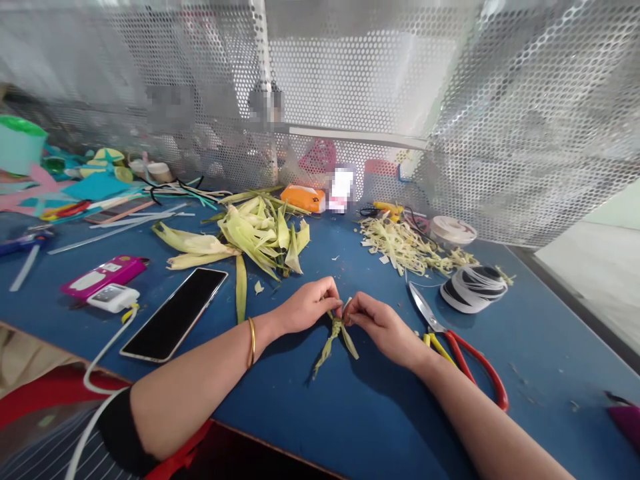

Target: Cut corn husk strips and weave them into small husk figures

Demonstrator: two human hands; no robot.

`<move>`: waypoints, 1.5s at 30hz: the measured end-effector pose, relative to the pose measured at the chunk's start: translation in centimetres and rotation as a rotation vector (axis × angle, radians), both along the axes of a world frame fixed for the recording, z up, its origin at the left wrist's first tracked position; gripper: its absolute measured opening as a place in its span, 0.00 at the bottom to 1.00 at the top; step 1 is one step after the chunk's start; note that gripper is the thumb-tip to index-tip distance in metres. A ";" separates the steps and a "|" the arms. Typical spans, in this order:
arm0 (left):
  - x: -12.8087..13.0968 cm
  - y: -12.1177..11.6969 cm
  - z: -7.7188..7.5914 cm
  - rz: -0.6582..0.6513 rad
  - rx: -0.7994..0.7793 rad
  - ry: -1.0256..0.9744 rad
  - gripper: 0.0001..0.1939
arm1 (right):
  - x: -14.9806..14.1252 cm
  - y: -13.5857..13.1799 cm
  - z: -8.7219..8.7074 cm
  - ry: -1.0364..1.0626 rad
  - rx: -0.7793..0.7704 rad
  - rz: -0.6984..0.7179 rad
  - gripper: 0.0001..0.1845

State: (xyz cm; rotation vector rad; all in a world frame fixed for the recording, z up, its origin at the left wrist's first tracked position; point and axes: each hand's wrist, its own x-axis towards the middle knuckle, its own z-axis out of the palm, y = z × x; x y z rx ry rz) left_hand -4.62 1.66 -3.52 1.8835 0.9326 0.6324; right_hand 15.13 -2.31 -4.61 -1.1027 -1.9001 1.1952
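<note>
Between my hands, just above the blue table (320, 413), is a small braided piece of green corn husk (337, 327) with loose ends hanging toward me. The fingers of my left hand (309, 305) pinch its upper left strand. My right hand (377, 321) pinches the husk on the upper right side. The exact grip points are partly hidden by my fingertips. Beyond my left hand lies a pile of pale green corn husks (255, 233). Red-handled scissors (450, 333) lie with blades spread beside my right forearm.
Right of centre are a heap of shredded husk strips (397, 243), a black-and-white spool of thread (473, 288) and a round tub (453, 231). On the left lie a black phone (175, 315) and a purple device (104, 277) with a white cable. A perforated metal screen (360, 80) stands behind.
</note>
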 end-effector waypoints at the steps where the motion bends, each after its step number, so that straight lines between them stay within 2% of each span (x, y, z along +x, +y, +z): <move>1: 0.0 0.0 0.0 -0.001 0.013 0.024 0.06 | -0.1 -0.1 0.1 -0.030 0.012 0.000 0.08; 5: 0.2 -0.1 0.1 -0.032 0.028 0.078 0.05 | -0.2 -0.4 0.6 -0.157 0.061 0.000 0.08; 8: 0.1 -0.2 0.1 -0.027 -0.013 0.071 0.05 | -0.2 -0.3 0.5 -0.144 0.050 -0.009 0.08; 12: 0.1 -0.3 0.1 0.048 -0.162 -0.003 0.06 | 0.2 0.1 0.3 0.000 0.026 -0.042 0.08; 17: 0.4 -0.6 0.7 0.128 -0.344 -0.013 0.06 | 0.1 0.3 0.1 0.038 0.025 -0.097 0.08; 22: 0.9 -1.2 1.6 0.134 -0.433 0.015 0.07 | -0.2 0.2 0.1 -0.010 0.179 -0.126 0.08; 26: 1.1 -1.2 1.5 0.112 -0.487 0.007 0.06 | -0.4 0.0 0.0 -0.151 0.238 -0.169 0.07; 30: 0.9 -1.0 1.1 0.068 -0.528 -0.025 0.06 | -0.7 0.0 -0.1 -0.211 0.152 -0.233 0.08; 34: 0.9 -1.0 0.8 0.018 -0.528 -0.047 0.08 | -1.0 0.1 -0.2 -0.085 -0.001 -0.271 0.09; 37: 1.1 -1.1 0.5 0.045 -0.520 -0.071 0.10 | -1.0 0.2 -0.1 0.036 -0.068 -0.277 0.12; 40: 1.4 -1.3 0.4 0.090 -0.521 -0.102 0.11 | -0.4 0.3 0.2 0.040 -0.110 -0.297 0.17; 42: 1.4 -1.4 0.4 0.101 -0.513 -0.117 0.10 | 0.0 0.3 0.6 -0.017 -0.158 -0.262 0.20; 45: 1.3 -1.3 0.4 0.105 -0.500 -0.120 0.09 | 0.3 0.1 0.9 -0.101 -0.188 -0.183 0.18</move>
